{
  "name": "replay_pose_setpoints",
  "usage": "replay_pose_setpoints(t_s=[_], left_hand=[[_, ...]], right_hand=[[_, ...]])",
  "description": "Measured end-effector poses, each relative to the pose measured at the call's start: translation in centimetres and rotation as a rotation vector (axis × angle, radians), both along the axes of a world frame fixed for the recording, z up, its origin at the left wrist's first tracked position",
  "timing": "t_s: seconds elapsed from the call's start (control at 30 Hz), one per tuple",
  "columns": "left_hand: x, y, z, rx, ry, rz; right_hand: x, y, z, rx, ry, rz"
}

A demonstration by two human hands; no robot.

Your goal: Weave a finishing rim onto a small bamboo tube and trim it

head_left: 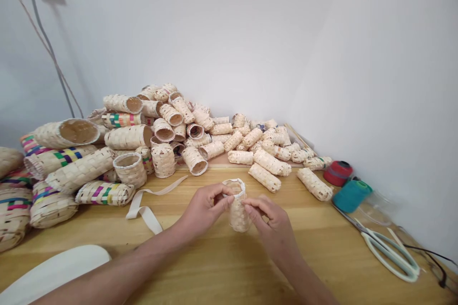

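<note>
A small woven basket [239, 217] with a white-bound rim stands upright near the middle of the wooden table, its open end up. My left hand [209, 207] pinches the basket's rim on its left side, thumb outside. At the basket's right side, just below the rim, my right hand [270, 221] has thumb and forefinger pressed together; anything between them is too small to make out. To the left of my left hand, a pale flat ribbon [146, 210] lies curled on the table.
A large heap of woven tubes [129, 137] fills the back and left. At right lie a red spool [338, 173], a teal spool [352, 195], pale-handled scissors [390, 252] and black cords. A white rounded object [59, 271] sits front left on the table [200, 271].
</note>
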State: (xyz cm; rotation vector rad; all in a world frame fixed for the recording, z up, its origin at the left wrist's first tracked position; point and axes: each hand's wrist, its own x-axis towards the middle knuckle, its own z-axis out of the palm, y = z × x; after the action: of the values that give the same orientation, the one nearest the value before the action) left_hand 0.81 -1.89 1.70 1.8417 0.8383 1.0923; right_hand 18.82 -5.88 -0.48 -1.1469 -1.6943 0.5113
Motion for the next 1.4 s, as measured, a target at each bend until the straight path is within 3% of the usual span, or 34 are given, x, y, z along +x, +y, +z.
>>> replay_pose_setpoints(t_s=[0.77,0.93,1.2,1.4], left_hand=[[0.05,-0.02,-0.13,0.108,0.075,0.064],[-0.02,-0.11,-0.14,0.288,0.131,0.101],[-0.32,-0.44,-0.79,0.785,0.302,0.204],[-0.19,-0.73,-0.81,0.937,0.360,0.195]], right_hand=[[-0.19,-0.34,0.62,0.031,-0.052,-0.067],[-0.22,-0.27,0.41,-0.012,-0.021,-0.063],[-0.33,-0.36,0.36,-0.098,0.040,-0.035],[-0.53,-0.70,0.53,-0.140,0.026,-0.034]])
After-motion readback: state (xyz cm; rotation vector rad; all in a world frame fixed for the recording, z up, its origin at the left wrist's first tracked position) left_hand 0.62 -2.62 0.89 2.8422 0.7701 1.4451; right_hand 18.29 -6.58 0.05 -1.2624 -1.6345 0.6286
